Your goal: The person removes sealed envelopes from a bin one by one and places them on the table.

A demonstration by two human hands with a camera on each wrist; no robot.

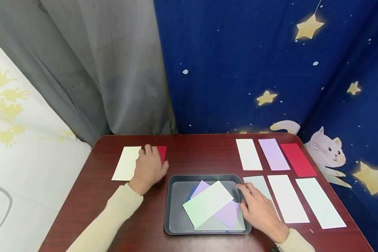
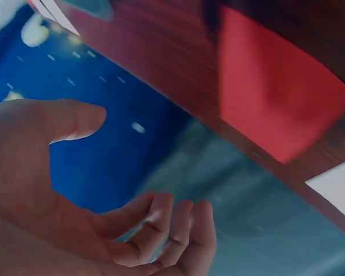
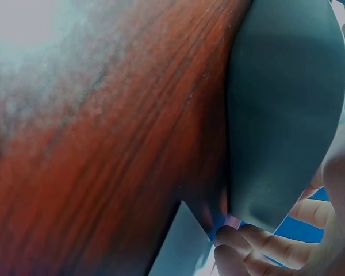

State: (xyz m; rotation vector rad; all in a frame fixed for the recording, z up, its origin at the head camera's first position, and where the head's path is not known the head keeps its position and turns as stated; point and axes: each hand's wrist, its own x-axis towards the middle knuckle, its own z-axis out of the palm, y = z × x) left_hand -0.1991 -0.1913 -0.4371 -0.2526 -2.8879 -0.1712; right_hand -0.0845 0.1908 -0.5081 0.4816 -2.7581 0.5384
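My left hand hovers over a red card on the left of the table, covering part of it. In the left wrist view its thumb and loosely bent fingers stand apart with nothing between them, and the red card lies beyond. Left of that hand is a cream card. At the right edge of a dark grey tray, my right hand has its index finger and thumb at the rim. Its fingertips appear beside the tray's outer wall; exact contact is unclear.
Inside the tray, a white-green card overlaps purple, blue and grey cards. Several cards stand in two rows on the right, among them a red card, a purple card and a pale card. Curtains hang behind the table.
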